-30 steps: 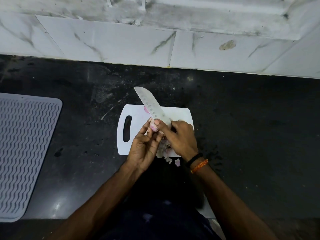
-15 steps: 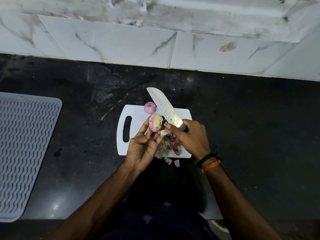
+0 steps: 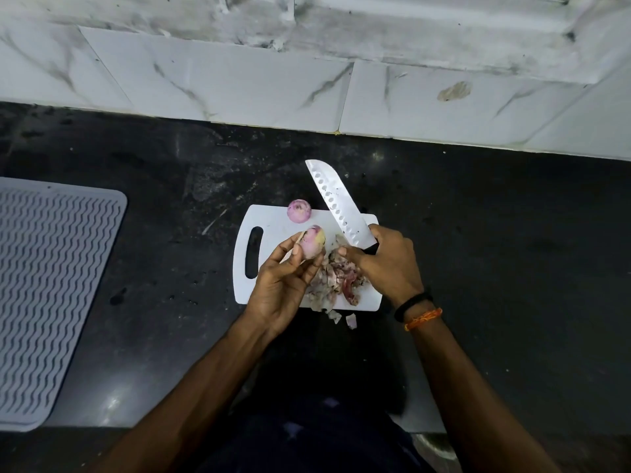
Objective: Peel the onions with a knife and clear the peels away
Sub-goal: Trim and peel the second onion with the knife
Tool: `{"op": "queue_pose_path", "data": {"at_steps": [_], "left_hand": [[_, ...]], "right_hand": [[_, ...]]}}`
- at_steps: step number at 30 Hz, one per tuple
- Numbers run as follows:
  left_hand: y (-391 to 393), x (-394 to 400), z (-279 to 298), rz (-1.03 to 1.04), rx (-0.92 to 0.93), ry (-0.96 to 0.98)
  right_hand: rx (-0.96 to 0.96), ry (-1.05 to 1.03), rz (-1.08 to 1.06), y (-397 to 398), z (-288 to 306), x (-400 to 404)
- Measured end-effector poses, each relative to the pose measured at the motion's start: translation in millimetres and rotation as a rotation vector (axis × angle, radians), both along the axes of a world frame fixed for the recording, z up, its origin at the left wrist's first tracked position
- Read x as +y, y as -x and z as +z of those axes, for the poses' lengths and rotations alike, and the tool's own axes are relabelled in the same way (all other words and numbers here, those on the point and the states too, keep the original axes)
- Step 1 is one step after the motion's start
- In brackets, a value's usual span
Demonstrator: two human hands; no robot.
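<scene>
On the dark counter point(image 3: 478, 250), a white cutting board point(image 3: 273, 227), placed to catch the heap of peels point(image 3: 338, 281) at its near right. Above it, knife point(image 3: 336, 203) gripped by right hand point(image 3: 386, 264), fingers clenched on handle, blade raised far-left, apart from the onion. Held onion point(image 3: 312, 245) pinched in curled left hand point(image 3: 283, 288) fingertips. Peeled onion point(image 3: 299, 210) parked at far edge.

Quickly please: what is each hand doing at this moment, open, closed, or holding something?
Left hand: closed, fingers holding an onion.
Right hand: closed, gripping the knife by its handle.
</scene>
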State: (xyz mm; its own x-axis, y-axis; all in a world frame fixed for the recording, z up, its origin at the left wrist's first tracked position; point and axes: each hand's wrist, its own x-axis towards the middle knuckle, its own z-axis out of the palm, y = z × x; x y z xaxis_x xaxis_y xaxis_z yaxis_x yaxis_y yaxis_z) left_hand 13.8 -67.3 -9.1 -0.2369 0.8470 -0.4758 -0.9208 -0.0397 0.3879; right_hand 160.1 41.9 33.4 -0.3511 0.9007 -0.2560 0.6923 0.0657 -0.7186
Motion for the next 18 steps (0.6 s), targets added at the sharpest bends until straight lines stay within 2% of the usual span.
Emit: {"op": "queue_pose_path", "data": {"at_steps": [7, 11, 18], "left_hand": [[-1.6, -0.3, 0.7, -0.020, 0.163, 0.052], [-1.0, -0.4, 1.8, -0.050, 0.241, 0.074], [2.9, -2.1, -0.6, -0.120, 0.367, 0.047]], "right_hand": [[0.056, 0.050, 0.008, 1.0, -0.6, 0.4], [0.016, -0.017, -0.013, 2.4, -5.3, -0.5], [-0.012, 0.086, -0.001, 1.0, -2.6, 1.5]]}}
